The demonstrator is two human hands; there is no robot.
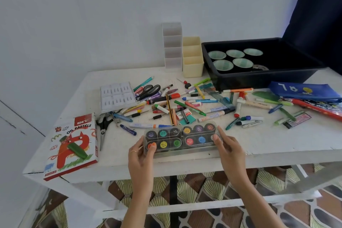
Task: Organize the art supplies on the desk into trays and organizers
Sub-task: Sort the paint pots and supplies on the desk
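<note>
The desk (268,140) lies bare along its near edge toward 4 o'clock of the paint case (182,138), with the tray (259,77) at 1 and markers (194,109) crowding at 12. The left hand (141,151) grips the case's 9 o'clock end, the right hand (229,146) its 3 o'clock end.

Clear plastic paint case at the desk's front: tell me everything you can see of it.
The clear oblong plastic paint case looks closed, near the front edge of the white wooden desk. Inside are two rows of round dark-lidded pots with coloured labels, grouped in threes. The left hand grips its left end, thumb on top; the right hand holds its right end. Whether it is lifted is unclear.
</note>
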